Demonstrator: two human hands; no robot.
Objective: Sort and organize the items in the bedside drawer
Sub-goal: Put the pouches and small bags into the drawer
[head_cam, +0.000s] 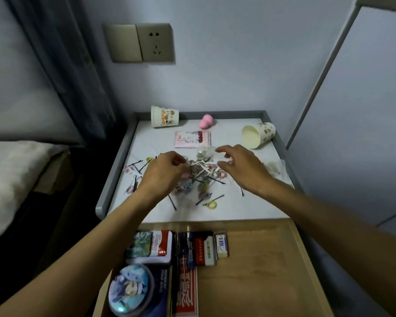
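Pink sponge (206, 121), cartoon-printed cup (164, 116)

The left hand (162, 172) covers the left part of the heap of hair ties and pins (204, 186). Its fingers (181, 160) curl away from view, so contact with the blurred white strips (201, 167) cannot be confirmed. Contents of the small clear bag (204, 153): too small to identify. In the drawer (261, 271), the round tin (129, 290) and red box (185, 291) are cut off at the near edge. The left forearm (78, 243) hides the left wall. Print on the packets (151, 244): illegible.

The drawer (261, 266) is matt wood, the tipped cup (258, 135) paper, the round tin (129, 290) glossy.
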